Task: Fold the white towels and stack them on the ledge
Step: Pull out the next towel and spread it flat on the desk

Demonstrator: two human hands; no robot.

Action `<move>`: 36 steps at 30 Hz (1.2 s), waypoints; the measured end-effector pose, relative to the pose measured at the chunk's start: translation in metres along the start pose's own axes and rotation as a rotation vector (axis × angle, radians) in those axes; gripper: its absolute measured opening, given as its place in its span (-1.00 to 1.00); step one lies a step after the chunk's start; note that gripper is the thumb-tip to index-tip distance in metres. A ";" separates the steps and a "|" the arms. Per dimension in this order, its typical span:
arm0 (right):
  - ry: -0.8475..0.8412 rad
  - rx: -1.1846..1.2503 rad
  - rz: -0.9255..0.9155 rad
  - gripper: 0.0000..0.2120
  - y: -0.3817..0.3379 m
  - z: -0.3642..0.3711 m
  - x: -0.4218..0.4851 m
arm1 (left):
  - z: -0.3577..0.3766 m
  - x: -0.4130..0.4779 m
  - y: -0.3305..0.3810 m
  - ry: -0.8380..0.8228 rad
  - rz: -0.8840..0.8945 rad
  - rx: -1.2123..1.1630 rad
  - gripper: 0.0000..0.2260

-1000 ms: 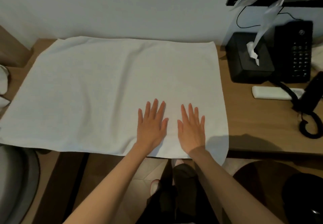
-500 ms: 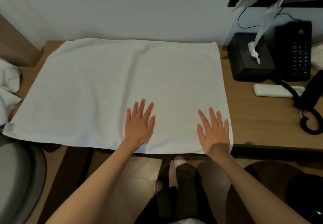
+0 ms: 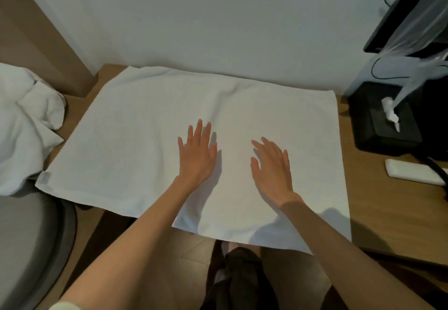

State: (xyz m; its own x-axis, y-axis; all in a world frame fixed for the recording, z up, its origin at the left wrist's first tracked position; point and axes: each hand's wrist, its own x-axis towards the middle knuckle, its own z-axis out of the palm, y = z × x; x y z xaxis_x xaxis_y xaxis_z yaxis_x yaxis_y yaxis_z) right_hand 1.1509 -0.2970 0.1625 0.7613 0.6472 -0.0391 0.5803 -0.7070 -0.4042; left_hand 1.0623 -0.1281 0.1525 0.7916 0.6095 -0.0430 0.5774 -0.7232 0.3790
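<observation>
Head view: the white towel (image 3: 145,140) lies spread flat under both your hands, its near edge hanging over the front of the wooden desk (image 3: 378,203). Your left hand (image 3: 197,157) rests palm-down on it, fingers straight, holding nothing. Your right hand (image 3: 272,166), just beside it, is equally open and empty; whether it touches the cloth I cannot tell. I judge you are smoothing before a fold. Next, pinch both corners on one side and carry them across. Beyond your fingertips stands a pale wall (image 3: 218,19). Left of your left hand are a grey chair (image 3: 26,237) and a heap of unfolded towels (image 3: 26,125). Right of your right hand sit a black tissue box (image 3: 378,125) and a white remote (image 3: 414,171).
</observation>
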 end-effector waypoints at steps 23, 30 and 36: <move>0.026 -0.179 -0.032 -0.53 0.008 0.065 0.087 | 0.026 0.057 -0.062 0.001 -0.187 0.124 -0.55; 0.020 -0.054 0.013 -0.54 -0.005 0.053 0.109 | 0.006 0.073 -0.055 0.061 -0.095 0.071 -0.55; -0.022 -0.198 -0.033 -0.48 -0.041 0.061 0.184 | -0.004 0.151 -0.059 0.025 -0.052 0.154 -0.56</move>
State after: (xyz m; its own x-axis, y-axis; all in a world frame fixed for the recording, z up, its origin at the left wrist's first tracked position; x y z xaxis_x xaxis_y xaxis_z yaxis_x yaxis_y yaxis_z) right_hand 1.2496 -0.1311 0.1166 0.7357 0.6755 -0.0495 0.6521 -0.7261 -0.2181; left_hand 1.1469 0.0072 0.1271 0.7555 0.6542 -0.0354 0.6431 -0.7302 0.2308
